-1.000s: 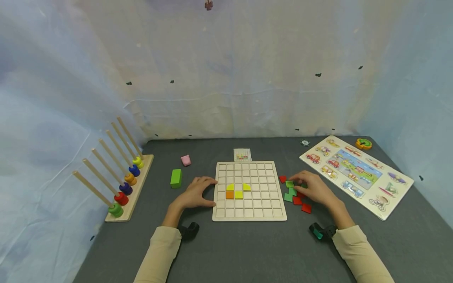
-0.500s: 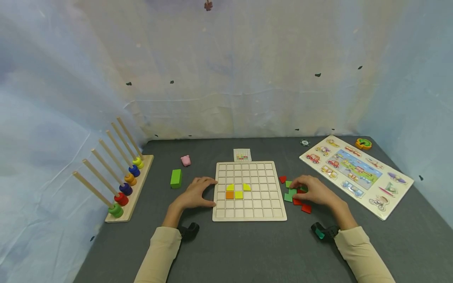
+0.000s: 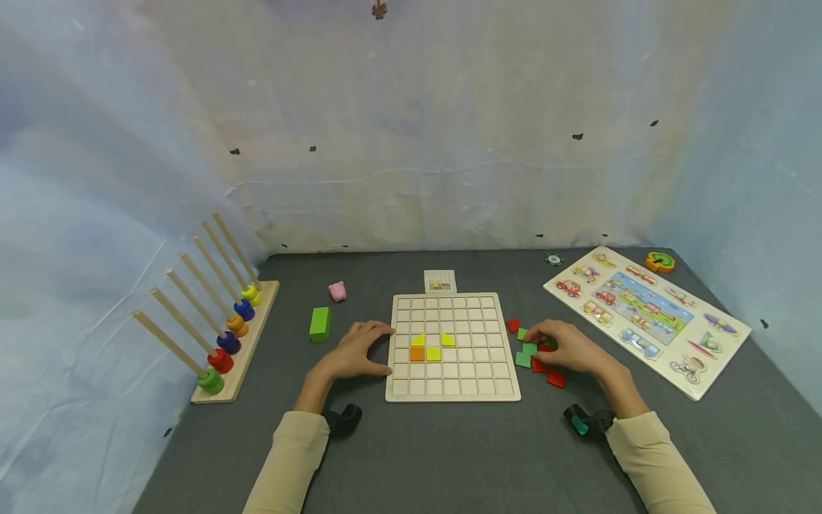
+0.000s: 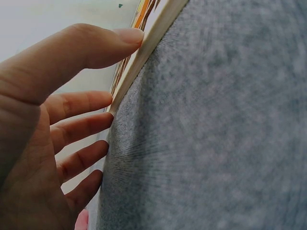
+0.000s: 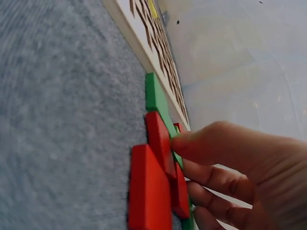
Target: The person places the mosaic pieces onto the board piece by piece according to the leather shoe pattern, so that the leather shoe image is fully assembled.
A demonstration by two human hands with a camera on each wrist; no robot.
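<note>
A wooden grid board [image 3: 469, 385] lies flat at the middle of the table. Two yellow quarter-round tiles [image 3: 448, 340], one orange square [image 3: 417, 353] and one yellow square [image 3: 433, 353] sit in its cells. My left hand [image 3: 352, 351] rests against the board's left edge, thumb and fingertips touching its side [image 4: 144, 57]. To the right of the board, my right hand [image 3: 571, 346] reaches over loose green and red tiles, its thumb and index finger pinching a green tile [image 3: 529, 348]. Red tiles [image 5: 148, 191] lie just below the thumb; others are partly hidden under the fingers.
A small pattern card [image 3: 439, 280] lies behind the board. On the left stand a peg stacker [image 3: 247, 350] with coloured rings, a green block [image 3: 319, 324] and a pink pig [image 3: 337, 290]. A vehicle puzzle [image 3: 681, 371], a poker chip [image 3: 554, 259] and an orange-green toy [image 3: 659, 261] lie right.
My right hand has come slightly lower and toward its owner over the tiles, and the green tiles at its fingertips have shifted slightly left. My left hand and the board have stayed still.
</note>
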